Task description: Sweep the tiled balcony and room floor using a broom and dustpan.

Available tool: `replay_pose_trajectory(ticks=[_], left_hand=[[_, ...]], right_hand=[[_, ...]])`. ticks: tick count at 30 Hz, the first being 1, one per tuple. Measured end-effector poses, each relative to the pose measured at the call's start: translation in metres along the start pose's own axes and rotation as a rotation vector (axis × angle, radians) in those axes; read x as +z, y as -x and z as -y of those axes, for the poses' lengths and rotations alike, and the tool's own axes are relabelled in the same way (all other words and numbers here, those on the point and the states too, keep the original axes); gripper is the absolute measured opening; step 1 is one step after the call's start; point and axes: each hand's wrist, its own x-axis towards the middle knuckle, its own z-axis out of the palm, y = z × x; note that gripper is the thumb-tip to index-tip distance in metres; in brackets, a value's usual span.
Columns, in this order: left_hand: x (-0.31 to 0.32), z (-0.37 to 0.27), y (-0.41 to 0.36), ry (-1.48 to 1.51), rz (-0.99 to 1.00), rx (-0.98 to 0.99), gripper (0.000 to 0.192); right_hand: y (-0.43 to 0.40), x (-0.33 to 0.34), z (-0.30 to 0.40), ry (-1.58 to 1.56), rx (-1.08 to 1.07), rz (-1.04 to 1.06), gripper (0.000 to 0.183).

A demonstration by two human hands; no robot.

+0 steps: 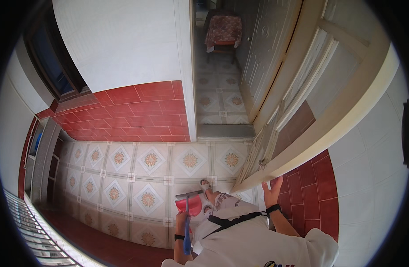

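My left hand (182, 221) is closed around the blue handle of a broom (187, 233), whose grey head hangs just above or at a red plastic dustpan (187, 204). The dustpan is beside my feet; what holds its handle is hidden behind my hand and the broom. At the right, my right hand (271, 191) has its thumb and fingers spread, with the fingertips by the edge of an open door with glass panes (311, 153). Whether they touch the door I cannot tell. A metal latch (262, 164) sits on that door.
Past the door frame, a raised grey threshold (225, 130) leads into a room with a cloth-covered table (223, 30). A red-tiled wall (141, 111) runs along the far side. At the left are a stone counter (46, 163) and a metal railing (41, 230).
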Motion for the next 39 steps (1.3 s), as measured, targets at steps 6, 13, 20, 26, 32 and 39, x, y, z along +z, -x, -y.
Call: replay_pose_trajectory(ticks=[6, 13, 20, 26, 32, 39], left_hand=[[0.013, 0.004, -0.032, -0.011, 0.031, -0.119, 0.01], [0.043, -0.049, -0.069, -0.244, 0.061, -0.048, 0.01], [0.112, -0.119, -0.123, -0.256, 0.2, -0.13, 0.008], [0.148, -0.153, -0.147, -0.224, 0.268, -0.067, 0.017], [0.199, -0.198, -0.179, -0.236, 0.22, -0.102, 0.018], [0.294, -0.269, -0.195, -0.239, 0.207, -0.056, 0.011]], right_hand=[[-0.031, -0.076, -0.034, -0.109, 0.082, -0.544, 0.056], [-0.077, -0.146, -0.04, 0.225, 0.364, -0.627, 0.061], [-0.104, -0.199, -0.088, 0.649, 0.708, -0.435, 0.083], [-0.124, -0.22, -0.092, 0.53, 0.754, -0.519, 0.09], [-0.139, -0.216, -0.156, 0.152, 0.805, -0.596, 0.078], [-0.164, -0.202, -0.165, 0.054, 0.725, -0.833, 0.075]])
